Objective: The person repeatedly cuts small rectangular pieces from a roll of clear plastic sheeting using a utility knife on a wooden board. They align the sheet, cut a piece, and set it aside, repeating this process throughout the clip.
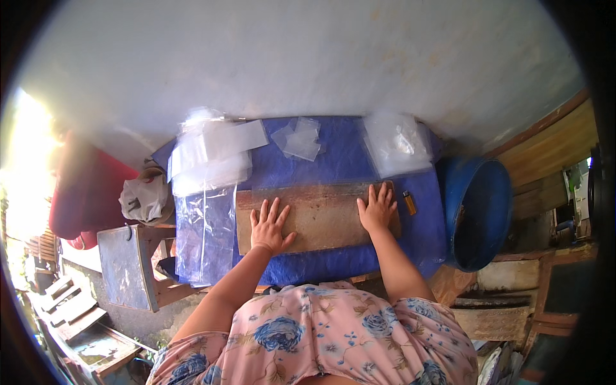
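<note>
My left hand [270, 230] lies flat with spread fingers on the left part of a worn brown board [322, 216]. On the board's right end rests my right hand [377, 208], palm down, fingers apart. Neither hand grips anything. The board lies on a blue plastic sheet [337, 267] that covers the table. An orange lighter [409, 203] is just right of my right hand. Beyond the board, small clear plastic pieces [302, 140] lie in the middle, with a stack of clear plastic bags [398, 144] to their right. Clear plastic sheets [207, 163] are piled at the left.
A pale wall [308, 57] rises behind the table. A blue plastic barrel [481, 214] stands at the right. To the left are a red container [86, 187], a white plastic bag [143, 198] and a blue-faced wooden piece [126, 267]. Wooden furniture is at the lower right.
</note>
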{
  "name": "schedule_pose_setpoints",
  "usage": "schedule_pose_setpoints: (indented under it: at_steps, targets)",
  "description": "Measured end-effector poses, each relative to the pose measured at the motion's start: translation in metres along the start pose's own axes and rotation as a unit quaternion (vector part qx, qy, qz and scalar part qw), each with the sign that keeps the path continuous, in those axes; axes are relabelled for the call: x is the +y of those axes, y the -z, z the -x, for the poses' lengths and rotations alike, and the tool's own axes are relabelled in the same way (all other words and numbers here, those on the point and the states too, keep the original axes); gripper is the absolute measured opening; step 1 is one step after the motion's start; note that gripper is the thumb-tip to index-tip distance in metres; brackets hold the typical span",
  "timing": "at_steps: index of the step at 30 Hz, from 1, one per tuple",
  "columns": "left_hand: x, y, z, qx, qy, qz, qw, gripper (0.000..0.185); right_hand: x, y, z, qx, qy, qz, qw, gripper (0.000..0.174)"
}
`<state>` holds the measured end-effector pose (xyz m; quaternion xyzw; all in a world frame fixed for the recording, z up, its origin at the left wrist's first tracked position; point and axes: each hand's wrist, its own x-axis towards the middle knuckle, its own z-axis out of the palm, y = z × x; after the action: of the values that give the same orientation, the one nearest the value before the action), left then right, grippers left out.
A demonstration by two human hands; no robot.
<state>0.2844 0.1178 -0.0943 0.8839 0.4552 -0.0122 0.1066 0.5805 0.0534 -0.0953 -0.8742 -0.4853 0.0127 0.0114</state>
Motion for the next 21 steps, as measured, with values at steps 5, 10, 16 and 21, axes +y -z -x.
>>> schedule_pose_setpoints:
  at_steps: [5, 10, 16, 21]
  targets:
    - [-0.001, -0.001, -0.001, -0.005, 0.002, 0.008, 1.0, 0.076, -0.07, 0.001, -0.073, 0.043, 0.253, -0.089, 0.962, 0.028]
    - [-0.002, 0.002, -0.002, -0.019, 0.0, 0.008, 1.0, 0.077, -0.12, -0.001, -0.107, -0.073, 0.308, -0.058, 0.947, 0.028]
    - [-0.004, -0.003, 0.0, 0.012, -0.005, 0.015, 1.0, 0.075, -0.116, 0.035, -0.103, -0.015, 0.154, -0.424, 0.893, 0.023]
    - [-0.008, 0.002, 0.003, 0.096, -0.018, 0.126, 0.987, 0.079, -0.09, 0.094, -0.054, -0.19, 0.002, -0.749, 0.635, 0.025]
